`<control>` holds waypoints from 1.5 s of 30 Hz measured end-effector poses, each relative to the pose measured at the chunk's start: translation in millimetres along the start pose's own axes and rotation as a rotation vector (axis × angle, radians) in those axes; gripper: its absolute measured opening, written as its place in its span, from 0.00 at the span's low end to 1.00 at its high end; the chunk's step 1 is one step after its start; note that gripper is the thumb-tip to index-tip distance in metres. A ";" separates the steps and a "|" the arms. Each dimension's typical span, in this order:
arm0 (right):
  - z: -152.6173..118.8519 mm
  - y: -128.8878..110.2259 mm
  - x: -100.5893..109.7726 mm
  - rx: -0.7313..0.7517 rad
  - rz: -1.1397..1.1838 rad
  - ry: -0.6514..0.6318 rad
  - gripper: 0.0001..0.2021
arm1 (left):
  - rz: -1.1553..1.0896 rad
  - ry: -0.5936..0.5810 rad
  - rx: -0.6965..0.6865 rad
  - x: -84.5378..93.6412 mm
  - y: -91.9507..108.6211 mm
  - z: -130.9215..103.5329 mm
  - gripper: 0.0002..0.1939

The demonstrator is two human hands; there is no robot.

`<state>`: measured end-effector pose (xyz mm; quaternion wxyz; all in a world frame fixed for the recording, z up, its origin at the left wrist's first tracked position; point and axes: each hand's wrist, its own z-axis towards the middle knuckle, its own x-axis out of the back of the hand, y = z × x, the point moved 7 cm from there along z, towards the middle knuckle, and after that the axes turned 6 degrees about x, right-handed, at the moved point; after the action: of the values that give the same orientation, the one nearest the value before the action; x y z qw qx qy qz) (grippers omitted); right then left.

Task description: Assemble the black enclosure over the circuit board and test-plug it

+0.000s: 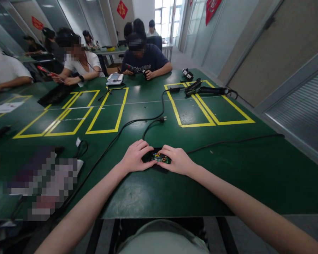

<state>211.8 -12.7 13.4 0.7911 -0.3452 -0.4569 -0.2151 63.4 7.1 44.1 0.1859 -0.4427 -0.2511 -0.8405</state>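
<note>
Near the front middle of the green table (137,195) lies a black casing (163,169) with a small green circuit board (159,158) in it, which carries orange ring-shaped parts. My left hand (137,155) is closed round the casing's left end, its thumb at the board's edge. From the right, my right hand (178,160) grips the casing and board, fingers on top and thumb at the near side. Both hands' fingertips almost meet over the board. Black cables pass close behind and beside the hands.
A black plug (162,119) lies beyond the hands. Long cables (116,135) cross the table. Blurred flat items (55,183) lie at the left. Black tools (204,90) rest at the back right, near yellow tape outlines (198,125). People sit across the table.
</note>
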 end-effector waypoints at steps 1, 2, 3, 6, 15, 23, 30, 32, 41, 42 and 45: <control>0.5 0.9 1.7 -0.004 -0.013 0.008 0.12 | 0.010 0.002 0.009 -0.1 -0.4 1.1 0.15; 0.8 2.3 4.1 -0.014 -0.030 0.020 0.12 | 0.010 0.001 0.009 -0.2 -0.2 2.3 0.15; 1.1 3.7 6.8 -0.025 -0.047 0.033 0.13 | 0.001 -0.002 0.003 -0.4 0.3 3.6 0.15; 1.4 5.5 13.6 -0.028 -0.064 0.063 0.13 | -0.059 -0.003 -0.026 0.2 2.2 6.3 0.14; 0.6 10.5 16.7 -0.044 -0.069 0.082 0.27 | -0.161 -0.132 0.168 -8.6 -18.9 3.9 0.16; 2.0 12.3 13.7 0.038 0.048 0.063 0.22 | -0.168 -0.166 0.195 -9.7 -23.5 1.2 0.15; 3.0 15.0 17.8 0.000 0.056 0.103 0.15 | -0.101 -0.156 0.176 -6.5 -23.3 3.4 0.13; 3.5 15.7 18.6 -0.006 0.032 0.126 0.14 | -0.097 -0.174 0.175 -7.5 -22.8 3.5 0.12; 6.4 15.5 19.1 -0.025 -0.020 0.195 0.16 | -0.137 -0.201 0.244 -14.3 -27.0 -0.7 0.14; 5.0 14.1 19.0 -0.033 -0.002 0.204 0.15 | -0.139 -0.201 0.247 -14.6 -27.3 -1.2 0.14; -2.6 11.9 20.2 -0.082 0.075 0.254 0.10 | -0.139 -0.188 0.254 -14.1 -28.2 -2.0 0.14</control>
<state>231.0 -7.2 26.0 0.8352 -0.3642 -0.3307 -0.2459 54.6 29.9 24.1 0.1576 -0.4738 -0.4017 -0.7676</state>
